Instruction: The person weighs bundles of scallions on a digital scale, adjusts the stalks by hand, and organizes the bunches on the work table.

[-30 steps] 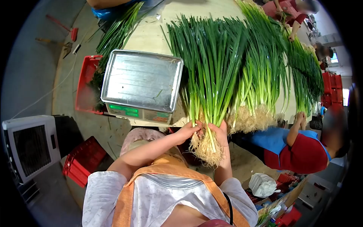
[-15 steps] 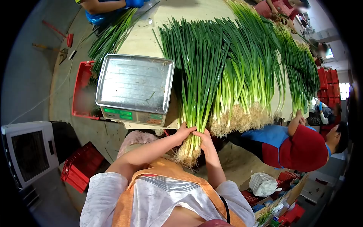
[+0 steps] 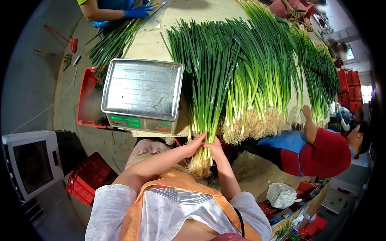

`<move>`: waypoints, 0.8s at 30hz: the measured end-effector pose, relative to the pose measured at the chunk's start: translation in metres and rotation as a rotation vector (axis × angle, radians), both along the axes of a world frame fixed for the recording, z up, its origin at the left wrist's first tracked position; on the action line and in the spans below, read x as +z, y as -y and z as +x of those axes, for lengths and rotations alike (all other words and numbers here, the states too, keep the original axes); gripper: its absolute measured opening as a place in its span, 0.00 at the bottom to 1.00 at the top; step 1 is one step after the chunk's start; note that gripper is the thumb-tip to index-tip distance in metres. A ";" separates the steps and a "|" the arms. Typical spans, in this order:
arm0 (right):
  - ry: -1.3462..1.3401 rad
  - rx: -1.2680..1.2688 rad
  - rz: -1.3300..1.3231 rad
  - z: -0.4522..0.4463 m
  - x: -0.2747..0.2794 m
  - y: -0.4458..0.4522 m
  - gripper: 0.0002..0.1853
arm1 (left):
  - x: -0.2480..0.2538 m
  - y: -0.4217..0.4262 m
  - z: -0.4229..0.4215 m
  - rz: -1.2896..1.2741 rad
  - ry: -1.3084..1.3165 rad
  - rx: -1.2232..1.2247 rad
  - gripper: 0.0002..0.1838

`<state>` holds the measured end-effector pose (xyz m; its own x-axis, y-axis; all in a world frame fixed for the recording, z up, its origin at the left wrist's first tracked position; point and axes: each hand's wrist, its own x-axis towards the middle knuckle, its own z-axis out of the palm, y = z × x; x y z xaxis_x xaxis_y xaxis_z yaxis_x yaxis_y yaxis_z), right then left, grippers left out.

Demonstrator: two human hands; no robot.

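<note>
A bunch of spring onions [image 3: 210, 72] lies with its green leaves on the table and its pale, rooted end hanging over the near edge toward me. My left hand [image 3: 195, 145] is closed around the lower white stalks from the left. From the right, my right hand [image 3: 215, 148] grips the same stalks, its thumb near the other hand. The tangled roots [image 3: 199, 166] stick out below both hands. Right beside this bunch, more spring onions [image 3: 257, 84] lie in a thick pile, roots toward me.
A scale [image 3: 141, 90] with a metal pan stands left of the bunch on the table [image 3: 150, 44]. Red crates [image 3: 89, 176] sit on the floor at left, near a grey appliance [image 3: 32, 164]. A co-worker in red [image 3: 317, 154] stands at right; a blue-gloved hand [image 3: 138, 12] works across the table.
My left hand has slid slightly up and over the stalks, its fingers now more stretched across them. The blue-gloved hand came further into view, and the right co-worker's arm lifted from the onions.
</note>
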<state>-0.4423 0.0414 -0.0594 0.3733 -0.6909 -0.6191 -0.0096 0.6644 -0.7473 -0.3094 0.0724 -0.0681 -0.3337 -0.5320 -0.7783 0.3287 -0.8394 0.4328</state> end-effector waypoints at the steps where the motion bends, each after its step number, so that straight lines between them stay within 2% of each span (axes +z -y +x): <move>1: -0.042 0.022 -0.030 0.001 -0.001 0.000 0.31 | 0.007 0.001 0.003 -0.018 -0.013 -0.028 0.55; 2: 0.020 -0.009 0.003 0.003 0.004 0.001 0.31 | 0.014 0.002 0.007 -0.036 -0.025 -0.056 0.55; 4: -0.055 -0.007 0.018 0.002 0.002 0.002 0.31 | 0.026 0.003 0.011 -0.053 -0.025 -0.100 0.56; 7: -0.096 -0.021 0.048 0.001 0.003 0.003 0.30 | 0.017 0.003 0.007 -0.073 0.036 -0.185 0.56; 11: -0.155 -0.001 0.054 0.002 0.012 0.003 0.28 | 0.021 0.005 0.020 -0.367 0.059 -0.347 0.52; 12: -0.172 0.020 0.059 0.003 0.011 0.003 0.28 | 0.002 0.002 0.013 -0.364 0.279 -0.405 0.48; 15: -0.121 -0.002 0.017 0.007 0.019 0.003 0.29 | 0.010 0.010 0.020 -0.508 0.203 -0.377 0.43; 16: -0.083 -0.013 -0.036 0.005 0.026 0.002 0.29 | 0.080 0.018 0.039 -0.395 0.016 -0.278 0.45; 19: -0.004 0.000 -0.120 0.015 0.079 -0.001 0.30 | 0.072 0.027 0.041 -0.378 -0.048 -0.079 0.50; 20: 0.041 0.014 -0.130 0.017 0.093 -0.005 0.29 | 0.091 0.031 0.041 -0.303 0.154 0.071 0.56; 21: 0.087 0.031 -0.141 0.018 0.102 -0.010 0.27 | 0.064 0.038 0.041 -0.360 0.071 0.202 0.60; 23: 0.061 0.153 -0.215 0.017 0.114 -0.015 0.25 | 0.106 0.057 0.064 -0.443 -0.146 0.384 0.53; 24: 0.049 0.218 -0.252 0.017 0.118 -0.016 0.24 | 0.106 0.065 0.077 -0.487 -0.226 0.454 0.48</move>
